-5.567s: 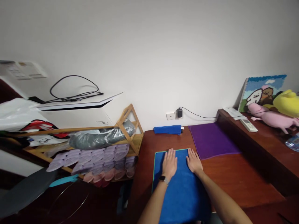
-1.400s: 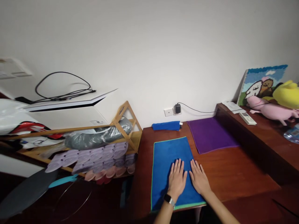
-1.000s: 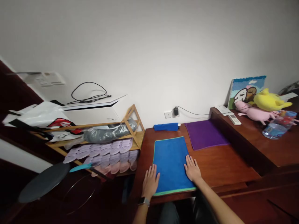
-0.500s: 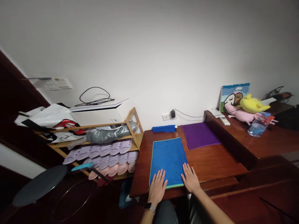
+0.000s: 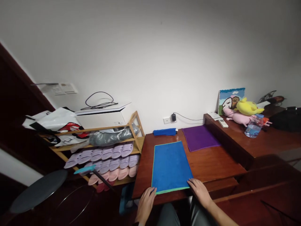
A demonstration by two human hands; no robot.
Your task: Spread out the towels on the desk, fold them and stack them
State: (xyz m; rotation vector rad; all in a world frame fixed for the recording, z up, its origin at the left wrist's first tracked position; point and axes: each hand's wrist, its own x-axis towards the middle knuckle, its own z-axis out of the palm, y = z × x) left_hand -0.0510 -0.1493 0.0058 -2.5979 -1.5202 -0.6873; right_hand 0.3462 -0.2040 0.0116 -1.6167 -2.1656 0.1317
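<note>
A blue cloth [image 5: 171, 166] with a green edge lies flat on the brown wooden table [image 5: 211, 163]. At its near left corner is my left hand [image 5: 146, 202], its fingers bent close together with the tips on the corner. My right hand [image 5: 199, 191] touches the near right corner, fingers together; whether either hand pinches the cloth is too small to tell. Behind it lie a rolled blue cloth [image 5: 164, 131] and, to the right, a spread purple cloth [image 5: 199, 138].
On the left stands a wooden rack [image 5: 138, 141] with purple slippers [image 5: 107, 152] and a white box [image 5: 101, 119]. A raised surface at right holds a water bottle [image 5: 252, 128], a remote [image 5: 223, 123] and a yellow plush toy [image 5: 249, 106]. A round stool [image 5: 39, 190] is at lower left.
Both hands have moved from lying flat with spread fingers on the cloth's sides to its near corners, with fingers drawn in. The cloth stays spread on the table. The view has shifted slightly.
</note>
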